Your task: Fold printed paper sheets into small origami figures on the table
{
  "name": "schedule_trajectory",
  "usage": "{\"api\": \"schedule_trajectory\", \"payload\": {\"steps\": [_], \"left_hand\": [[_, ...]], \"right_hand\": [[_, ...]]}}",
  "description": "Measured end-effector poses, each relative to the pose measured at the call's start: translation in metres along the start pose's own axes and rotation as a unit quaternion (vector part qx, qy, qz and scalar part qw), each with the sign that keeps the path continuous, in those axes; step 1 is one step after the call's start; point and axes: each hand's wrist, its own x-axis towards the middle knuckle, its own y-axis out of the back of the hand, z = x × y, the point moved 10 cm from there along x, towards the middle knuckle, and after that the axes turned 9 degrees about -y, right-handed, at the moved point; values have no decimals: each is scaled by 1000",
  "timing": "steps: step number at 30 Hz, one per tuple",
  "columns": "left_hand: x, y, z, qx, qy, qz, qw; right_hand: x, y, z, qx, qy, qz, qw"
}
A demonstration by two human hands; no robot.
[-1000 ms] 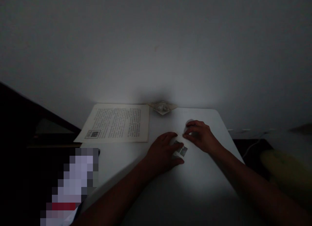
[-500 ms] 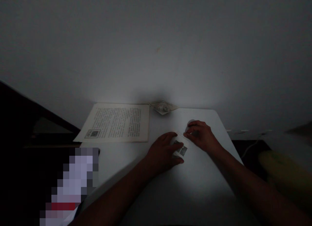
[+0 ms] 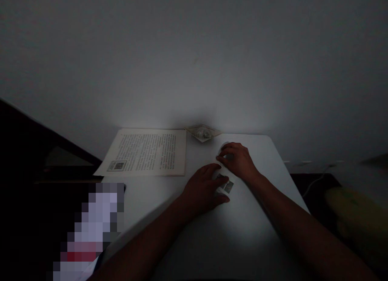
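Observation:
My left hand [image 3: 204, 188] lies on the table with its fingers spread, pressing on a small pale paper piece [image 3: 229, 186] that bears a dark grey picture. The fingers cover part of this piece. Just beyond it, my right hand [image 3: 238, 159] is closed, thumb and fingertips pinched together. A pale, round-edged thing [image 3: 223, 145] shows behind the right fingers; most of it is hidden, and its kind cannot be made out in the dim light.
A printed sheet stack [image 3: 151, 151] lies at the table's back left. Against the wall stands a folded paper tray [image 3: 202, 140] with crumpled bits inside. A blurred-out pale object [image 3: 97, 220] is at the left edge. A yellow-green thing [image 3: 357, 208] lies low on the right, beside a thin cable [image 3: 315, 183].
My right hand has moved left and slightly away from me, and the pale round-edged thing has moved with it. My left hand stays on the paper piece.

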Motion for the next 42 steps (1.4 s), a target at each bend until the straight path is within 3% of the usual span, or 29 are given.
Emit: {"api": "schedule_trajectory", "payload": {"steps": [11, 21, 30, 42], "left_hand": [[-3, 0, -5, -11, 8, 25, 1000], [-3, 0, -4, -19, 12, 25, 999], [-1, 3, -2, -22, 15, 17, 1000], [-2, 2, -3, -18, 3, 31, 999]], "right_hand": [[-23, 15, 6, -30, 42, -22, 998], [-58, 39, 19, -20, 69, 6, 997], [-71, 37, 5, -21, 89, 1, 996], [-82, 36, -3, -43, 41, -2, 998]]}}
